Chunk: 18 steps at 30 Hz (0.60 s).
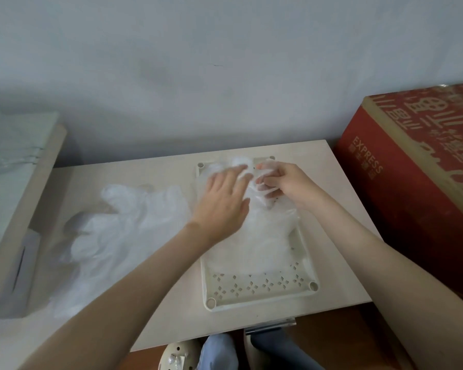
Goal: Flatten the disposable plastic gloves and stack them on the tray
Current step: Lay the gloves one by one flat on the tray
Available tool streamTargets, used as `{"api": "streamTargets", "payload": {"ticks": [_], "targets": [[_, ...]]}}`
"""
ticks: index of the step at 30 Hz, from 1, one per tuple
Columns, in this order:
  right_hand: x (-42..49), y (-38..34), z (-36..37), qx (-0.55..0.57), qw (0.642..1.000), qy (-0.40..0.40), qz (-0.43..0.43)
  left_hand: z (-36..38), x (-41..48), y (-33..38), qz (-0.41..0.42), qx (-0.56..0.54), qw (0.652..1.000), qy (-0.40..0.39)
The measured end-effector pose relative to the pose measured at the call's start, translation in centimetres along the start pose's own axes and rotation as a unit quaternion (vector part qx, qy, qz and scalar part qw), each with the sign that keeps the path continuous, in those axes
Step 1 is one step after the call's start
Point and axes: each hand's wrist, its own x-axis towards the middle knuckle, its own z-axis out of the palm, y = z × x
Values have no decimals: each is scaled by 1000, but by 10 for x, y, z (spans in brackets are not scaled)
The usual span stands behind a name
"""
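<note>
The flattening step is under way: a clear plastic glove [265, 236] lies in the perforated cream tray [259, 303]. The left hand [222, 201] presses it down with straight fingers, while the right hand [286, 185] pinches the glove's finger end at the tray's far end. Next, I'd say, comes smoothing it out, then fetching another from the heap of crumpled gloves [123, 225] left of the tray. The tray rests on a pale wooden table [145, 172]. A red cardboard carton [417, 188] stands right of the tray and a grey-white wall [225, 76] rises beyond it.
</note>
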Motion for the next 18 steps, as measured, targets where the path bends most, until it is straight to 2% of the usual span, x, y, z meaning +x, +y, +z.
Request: {"api": "streamTargets", "payload": {"ticks": [2, 4, 6, 7, 9, 10, 11, 13, 15, 16, 18], "targets": [[0, -1, 3, -50, 999, 11, -2, 7, -8, 5, 13, 9, 992, -127], [0, -1, 3, -111, 993, 29, -14, 16, -15, 6, -27, 45, 967, -251], [-2, -1, 1, -205, 975, 75, -37, 23, -20, 4, -61, 81, 949, -297], [-4, -1, 0, -285, 951, 104, -61, 26, -22, 3, -71, 88, 946, -303], [-14, -3, 4, -449, 862, 176, -156, 31, -23, 2, -83, 88, 944, -308], [-21, -4, 10, -474, 828, 201, -221, 33, -23, 3, -87, 90, 941, -313], [-29, -4, 18, -466, 816, 199, -278, 35, -22, 2, -93, 94, 939, -317], [-46, 2, 35, -423, 837, 109, -330, 39, -21, 3, -103, 100, 935, -325], [-57, 15, 49, -384, 882, -3, -275, 39, -20, 3, -107, 108, 933, -327], [-58, 23, 52, -363, 902, -30, -232, 38, -21, 3, -106, 109, 933, -325], [-55, 36, 51, -334, 927, -29, -167, 37, -22, 2, -106, 102, 936, -319]]}}
